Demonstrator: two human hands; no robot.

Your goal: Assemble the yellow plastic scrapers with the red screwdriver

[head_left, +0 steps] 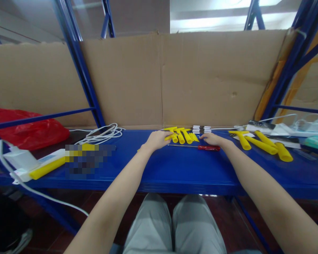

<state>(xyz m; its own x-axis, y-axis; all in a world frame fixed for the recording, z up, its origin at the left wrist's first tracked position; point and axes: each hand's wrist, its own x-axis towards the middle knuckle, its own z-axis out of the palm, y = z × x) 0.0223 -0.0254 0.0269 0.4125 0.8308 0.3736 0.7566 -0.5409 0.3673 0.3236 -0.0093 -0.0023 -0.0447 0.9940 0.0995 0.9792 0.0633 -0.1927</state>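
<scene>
Several yellow T-shaped plastic pieces (pixel 181 137) lie in a row toward the back of the blue shelf. My left hand (pixel 158 140) is at the row's left end, fingers closed on a yellow T-shaped piece (pixel 170 136). Smaller yellow pieces (pixel 193 137) sit at the row's right end. Beside them my right hand (pixel 211 138) is closed at the fingertips; whatever it pinches is too small to make out. In front of the row lies a screwdriver (pixel 208 148) with a red handle, its shaft pointing left.
Stacked white-and-dark strips (pixel 201 129) stand behind the right hand. More yellow handles (pixel 262 144) lie to the right. On the left are a coiled white cable (pixel 106 133), a power strip (pixel 46 160) and a red bag (pixel 29 128). Cardboard (pixel 201 77) walls the back.
</scene>
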